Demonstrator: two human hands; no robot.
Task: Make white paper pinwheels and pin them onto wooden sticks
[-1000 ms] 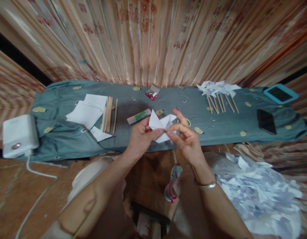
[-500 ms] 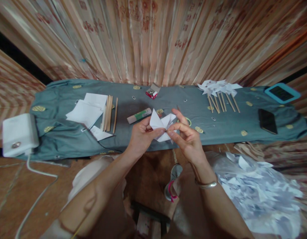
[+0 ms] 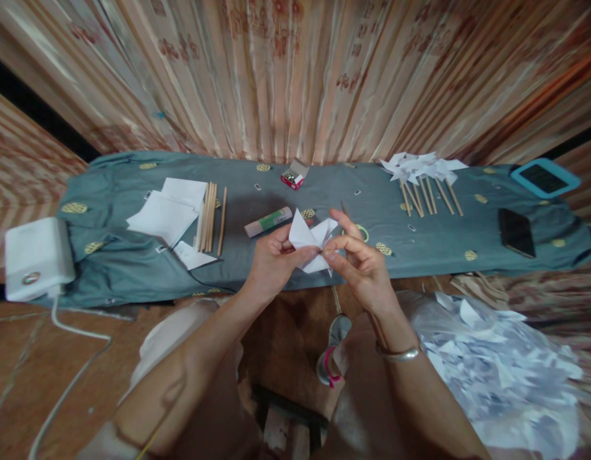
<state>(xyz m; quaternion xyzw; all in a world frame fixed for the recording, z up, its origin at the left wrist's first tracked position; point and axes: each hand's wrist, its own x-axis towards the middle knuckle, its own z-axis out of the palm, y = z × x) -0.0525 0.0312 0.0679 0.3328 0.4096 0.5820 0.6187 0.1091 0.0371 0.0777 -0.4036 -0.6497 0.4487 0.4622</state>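
Observation:
A white paper pinwheel point(image 3: 301, 234) with pointed blades is held over the table's front edge. My left hand point(image 3: 272, 263) is closed on its left side, the thumb pressing near the centre. At that centre my right hand point(image 3: 365, 268) pinches with thumb and index finger, its other fingers raised. Something tiny may sit between the right fingertips, too small to make out. Just behind my left hand lies a glue stick point(image 3: 268, 222). Scissors with a pale green handle point(image 3: 363, 234) are partly hidden behind my right hand.
On the green cloth lie white paper sheets point(image 3: 163, 217), wooden sticks point(image 3: 209, 217), a small red box of pins point(image 3: 293, 176), finished pinwheels on sticks point(image 3: 422, 168), a phone point(image 3: 515, 232) and a blue-framed tablet point(image 3: 544, 177). A bag of paper scraps point(image 3: 501, 370) stands at right.
Almost nothing differs. Both hands keep their grip on the pinwheel, with only a very slight shift of the right fingers at its centre.

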